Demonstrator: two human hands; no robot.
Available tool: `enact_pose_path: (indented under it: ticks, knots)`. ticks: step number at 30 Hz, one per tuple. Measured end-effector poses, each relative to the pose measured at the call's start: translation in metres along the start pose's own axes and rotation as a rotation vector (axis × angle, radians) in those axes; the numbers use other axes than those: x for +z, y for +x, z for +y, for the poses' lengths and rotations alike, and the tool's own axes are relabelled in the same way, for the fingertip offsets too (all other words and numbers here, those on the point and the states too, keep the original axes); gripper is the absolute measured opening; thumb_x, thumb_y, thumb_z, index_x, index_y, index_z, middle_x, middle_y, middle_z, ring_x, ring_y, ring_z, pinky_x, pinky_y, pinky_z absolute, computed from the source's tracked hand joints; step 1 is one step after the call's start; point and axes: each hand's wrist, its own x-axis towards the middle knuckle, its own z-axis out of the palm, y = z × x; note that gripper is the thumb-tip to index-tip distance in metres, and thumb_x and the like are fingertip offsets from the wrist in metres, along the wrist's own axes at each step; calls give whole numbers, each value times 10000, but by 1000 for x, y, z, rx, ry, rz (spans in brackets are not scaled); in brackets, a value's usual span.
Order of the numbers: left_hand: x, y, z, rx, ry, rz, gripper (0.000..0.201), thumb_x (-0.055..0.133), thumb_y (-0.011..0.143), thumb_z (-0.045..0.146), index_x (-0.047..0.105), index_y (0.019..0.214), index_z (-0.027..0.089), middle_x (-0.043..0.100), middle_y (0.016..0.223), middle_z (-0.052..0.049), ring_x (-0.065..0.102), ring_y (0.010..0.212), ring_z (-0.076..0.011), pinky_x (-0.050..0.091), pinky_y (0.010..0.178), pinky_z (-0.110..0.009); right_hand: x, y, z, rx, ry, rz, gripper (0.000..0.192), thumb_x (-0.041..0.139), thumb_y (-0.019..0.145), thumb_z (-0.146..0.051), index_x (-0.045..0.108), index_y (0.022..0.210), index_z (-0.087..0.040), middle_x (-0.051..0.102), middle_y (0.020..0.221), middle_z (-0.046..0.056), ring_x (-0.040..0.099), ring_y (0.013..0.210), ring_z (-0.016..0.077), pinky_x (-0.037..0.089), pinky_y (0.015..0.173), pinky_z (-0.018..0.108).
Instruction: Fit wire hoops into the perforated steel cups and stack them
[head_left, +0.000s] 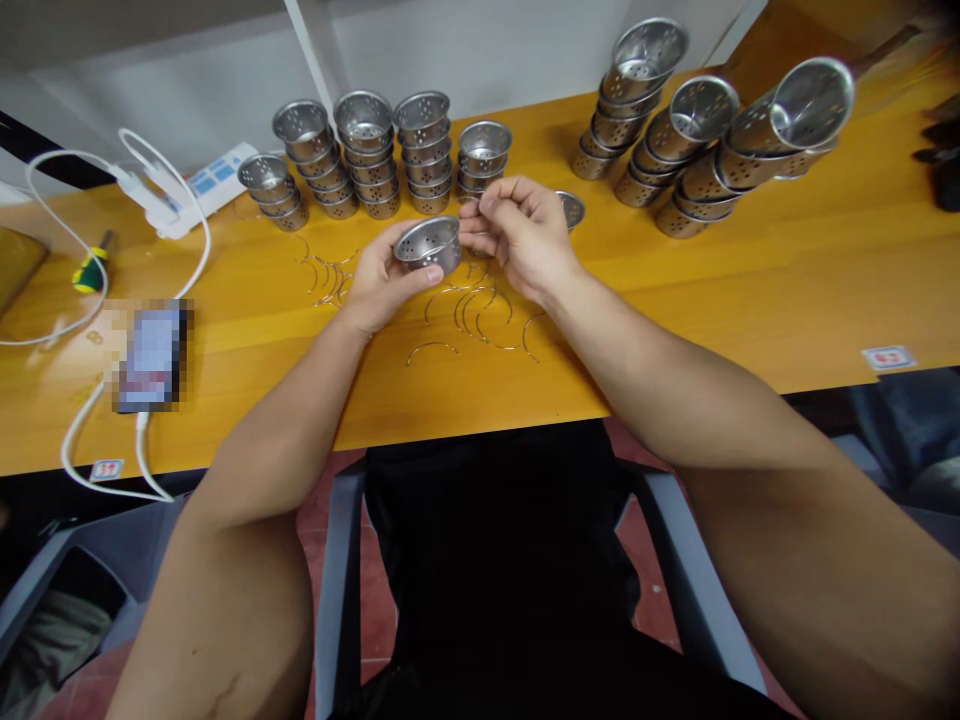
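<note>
Fingers of our left hand [382,285] are clamped around a perforated steel cup [429,244], held just above the bench [750,290]. Our right hand [525,235] has its fingertips pinched together at the cup's rim; whether they grip a wire we cannot tell. Curved wire pieces [472,315] lie on the bench below. Stacked cups [367,155] stand behind, with tilted stacks [697,150] to the right.

Wire handles [472,315] lie on the table [750,290]. Behind them stand 5 cup stacks [367,155]; right of them, leaning stacks [697,140]; left of them, a phone [152,355].
</note>
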Motion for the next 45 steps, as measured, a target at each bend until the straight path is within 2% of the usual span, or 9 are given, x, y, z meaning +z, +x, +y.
enact_pose_path:
  ticks: [5,10,14,18,21,28,34,39,45]
  knots:
    - [-4,3,18,194,444,43,1056,1074,749,905,732,1554,314,757,1486,-130,757,1449,-404,609,1346,-668,-8,-7,-9,-321,-452,-40,564,900,1024,-864,736,1161,-342,856,1267,106,837,1237,373,733,1219,662]
    - [-2,4,33,169,473,-60,1053,1097,773,841,686,1602,338,729,1563,-134,730,1525,-431,569,1411,-688,-7,-17,-39,-433,-758,-234,371,787,1151,-731,824,1282,-385,809,1496,139,721,1518,443,636,1348,708]
    - [-4,3,28,231,424,-69,1024,1107,773,777,711,1600,321,739,1526,-145,761,1456,-434,635,1300,-669,0,-21,-51,-318,-660,-243,291,876,1104,-674,857,1209,-402,837,1419,131,729,1502,451,643,1357,683]
    - [-4,4,30,166,394,-116,1048,1171,711,703,733,1584,324,749,1548,-130,733,1490,-434,578,1379,-693,6,-22,-55,-239,-514,-176,236,1013,1013,-517,848,1135,-401,828,1456,125,654,1630,440,672,1345,635]
    - [0,6,38,142,353,-159,1066,1185,673,729,752,1556,318,760,1518,-131,741,1464,-433,573,1377,-717,6,-22,-57,-164,-469,-190,279,1065,969,-461,856,1131,-371,851,1300,124,726,1528,447,674,1321,645]
    - [11,5,43,-35,203,-55,1095,1198,552,805,783,1430,301,740,1642,-163,634,1679,-500,433,1537,-705,-7,-15,-44,-195,-556,-198,385,1047,964,-687,845,1033,-366,862,1092,99,807,1276,445,697,1271,667]
    - [9,-3,23,-246,-315,48,971,1122,650,626,664,1475,396,839,1451,-87,891,1236,-372,760,1119,-661,-16,-5,-17,-127,-450,-71,510,1012,976,-777,775,1014,-327,692,762,23,823,902,329,796,961,528]
    - [9,-6,16,-330,-229,103,969,1075,726,780,601,1488,415,812,1517,-87,855,1194,-307,752,1040,-557,-6,-11,-15,-91,-374,-84,541,1016,951,-801,746,1049,-343,685,803,30,813,1011,352,794,931,534]
    - [14,0,0,-254,-141,170,1096,1174,572,870,632,1369,349,792,1305,-57,828,1243,-322,713,1041,-498,15,-31,-25,-59,-303,-71,513,989,1006,-752,722,1219,-369,678,892,40,791,1019,352,790,927,556]
